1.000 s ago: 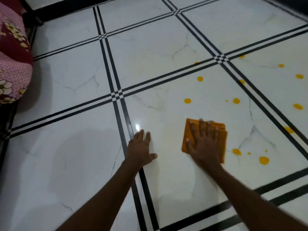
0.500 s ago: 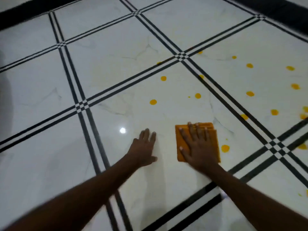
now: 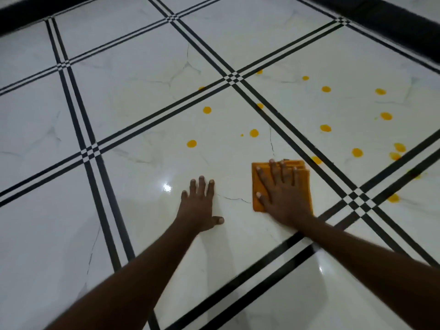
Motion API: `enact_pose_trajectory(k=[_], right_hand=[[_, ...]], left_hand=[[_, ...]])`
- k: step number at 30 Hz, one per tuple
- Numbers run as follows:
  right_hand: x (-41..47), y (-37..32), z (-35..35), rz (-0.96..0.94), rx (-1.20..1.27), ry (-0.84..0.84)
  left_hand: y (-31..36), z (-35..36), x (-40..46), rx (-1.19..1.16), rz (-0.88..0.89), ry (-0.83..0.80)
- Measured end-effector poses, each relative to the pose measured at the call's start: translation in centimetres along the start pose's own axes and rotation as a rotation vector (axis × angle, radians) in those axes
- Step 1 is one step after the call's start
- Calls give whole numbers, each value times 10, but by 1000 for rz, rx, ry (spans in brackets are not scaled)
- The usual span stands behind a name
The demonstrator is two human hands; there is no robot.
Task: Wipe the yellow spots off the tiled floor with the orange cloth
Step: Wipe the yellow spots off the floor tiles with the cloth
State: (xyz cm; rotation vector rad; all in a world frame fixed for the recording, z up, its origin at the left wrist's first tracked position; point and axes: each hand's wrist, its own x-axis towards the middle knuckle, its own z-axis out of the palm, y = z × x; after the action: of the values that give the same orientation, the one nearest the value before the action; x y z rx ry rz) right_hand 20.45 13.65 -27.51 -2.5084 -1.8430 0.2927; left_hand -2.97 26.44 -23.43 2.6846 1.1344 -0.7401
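my right hand (image 3: pixel 284 198) lies flat with its fingers (image 3: pixel 273 170) spread wide, not curled round anything, pressing the folded orange cloth (image 3: pixel 258 186) down onto the tiled floor (image 3: pixel 142 96); the cloth sits under my palm and shows past my fingertips and my thumb side. my left hand (image 3: pixel 200 208) is splayed open on bare tile just beside it, holding nothing, and i judge it is only propping me up. the tile right around the cloth looks clean, so the work lies ahead. the nearest yellow spot (image 3: pixel 316 160) sits just past my fingertips and a little to the right, on the dark grout line (image 3: pixel 297 144) that runs diagonally away from me. beyond that, straight out from my fingers, there are three more spots on this same tile, and across the line to the right a larger scatter spreads over the next tile, well apart from my hand. the right hand is plainly the nearer one to all of them. i judge the coming push should go forward and rightward along that line, with the cloth's longer side leading so it covers the spot whole.
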Motion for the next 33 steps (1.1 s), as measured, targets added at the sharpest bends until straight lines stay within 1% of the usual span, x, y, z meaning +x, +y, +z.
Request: enact_pose_trajectory(k=[2, 3, 5, 6, 7, 9, 10, 11, 12, 15, 16, 18, 20, 22, 24, 25, 26, 27, 29, 30, 31, 33], right_hand=[[-21, -33, 11, -99, 14, -23], [-27, -39, 12, -165, 20, -34], [-36, -18, 6, -231, 2, -50], [-41, 1, 4, -213, -17, -28], [-52, 19, 4, -135, -21, -7], [-81, 40, 6, 123, 0, 31], [-94, 39, 8, 237, 22, 42], [-99, 31, 11, 288, 37, 57], [-94, 22, 12, 264, 39, 55], [-47, 25, 5, -14, 0, 35], [-32, 34, 2, -41, -12, 21], [-23, 58, 2, 63, -13, 40], [-48, 68, 5, 229, 0, 87], [-92, 63, 7, 381, 36, 136], [-124, 43, 12, 459, 71, 135], [-128, 30, 14, 441, 76, 117], [-123, 20, 16, 372, 81, 103], [-109, 16, 14, 260, 81, 84], [-70, 34, 9, 72, 27, 71], [-55, 53, 3, 69, -4, 59], [-48, 76, -1, 155, -25, 62], [-66, 105, -3, 429, 12, 128]], left_hand=[[-1, 2, -3, -25, -7, 21], [-4, 5, -4, -48, -6, 43], [-8, 12, -9, -82, -7, 80], [-10, 15, -12, -96, -11, 108], [-9, 18, -16, -114, -16, 145], [-1, 23, -17, -159, -18, 231], [7, 26, -17, -182, -4, 274], [16, 28, -18, -198, 22, 320], [28, 30, -16, -214, 53, 345], [72, 28, -6, -242, 138, 369], [85, 28, -1, -229, 165, 358], [98, 29, 6, -194, 177, 340], [96, 31, 8, -194, 174, 347], [94, 30, 9, -204, 184, 343], [96, 26, 9, -202, 181, 289], [97, 24, 8, -203, 178, 261], [96, 21, 8, -208, 178, 245], [93, 19, 7, -215, 183, 241], [84, 17, 8, -192, 215, 260], [80, 18, 8, -172, 228, 278], [77, 19, 8, -160, 230, 302], [83, 21, 8, -166, 201, 335]])
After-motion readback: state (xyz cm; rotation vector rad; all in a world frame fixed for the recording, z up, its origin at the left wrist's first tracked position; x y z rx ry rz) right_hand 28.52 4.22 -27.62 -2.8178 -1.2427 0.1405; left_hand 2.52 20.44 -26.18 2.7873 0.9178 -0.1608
